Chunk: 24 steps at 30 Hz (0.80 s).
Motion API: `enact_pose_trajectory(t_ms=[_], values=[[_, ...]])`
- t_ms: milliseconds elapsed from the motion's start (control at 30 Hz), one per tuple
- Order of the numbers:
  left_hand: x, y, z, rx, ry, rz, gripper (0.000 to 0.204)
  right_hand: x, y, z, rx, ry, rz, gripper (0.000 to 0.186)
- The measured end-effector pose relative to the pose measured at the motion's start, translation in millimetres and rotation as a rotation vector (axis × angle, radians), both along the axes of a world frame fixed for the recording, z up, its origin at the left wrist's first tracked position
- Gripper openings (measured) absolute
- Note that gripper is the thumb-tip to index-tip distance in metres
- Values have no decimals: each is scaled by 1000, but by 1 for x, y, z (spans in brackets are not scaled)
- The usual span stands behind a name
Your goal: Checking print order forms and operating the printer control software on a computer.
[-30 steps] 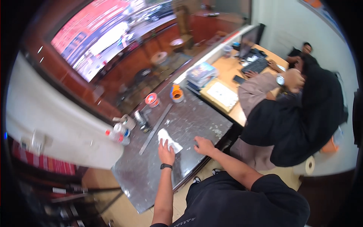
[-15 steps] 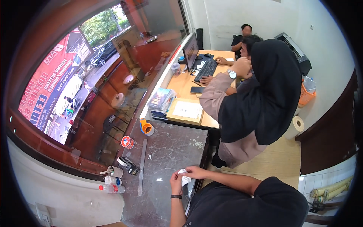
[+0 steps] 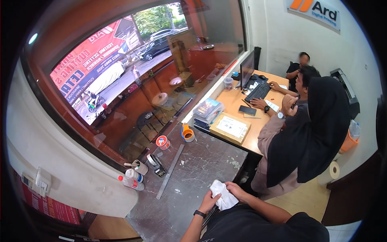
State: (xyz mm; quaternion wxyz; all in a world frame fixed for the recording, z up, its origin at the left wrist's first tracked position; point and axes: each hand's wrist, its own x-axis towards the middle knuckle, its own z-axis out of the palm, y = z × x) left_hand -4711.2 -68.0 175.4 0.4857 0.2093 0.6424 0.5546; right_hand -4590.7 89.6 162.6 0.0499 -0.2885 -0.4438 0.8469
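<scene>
The hands (image 3: pixel 209 202) hold a white cloth (image 3: pixel 224 196) between them at the near edge of the counter (image 3: pixel 201 171). Farther left lies a ruler (image 3: pixel 170 173) — a black dispenser (image 3: pixel 157 166) just beside it. A tub (image 3: pixel 163 142) and an orange dispenser (image 3: pixel 187 133) stand beyond.

Metal ruler (image 3: pixel 171 171) nr tape dispenser (image 3: pixel 159 168), red-capped btl (image 3: pixel 132 183), blk phone (image 3: pixel 247 110) — nr kbd (image 3: pixel 258 92)

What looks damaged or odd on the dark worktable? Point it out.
The dark worktable is scratched across its top, and a pale, blotchy patch mars it near the far right corner; whether that is wear or residue, I cannot tell. No spill stands out.
</scene>
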Motion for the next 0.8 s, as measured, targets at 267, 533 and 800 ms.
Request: enact_pose_trajectory(t_ms=[267, 533, 800], values=[[12, 3, -6, 11, 170, 250, 33, 3, 0, -9, 322, -49, 124, 36], [3, -7, -24, 156, -484, 558, 23, 3, -1, -10, 373, 34, 298, 23], [11, 1, -3, 51, -416, 476, 44, 8, 3, -12, 463, -14, 381, 26]])
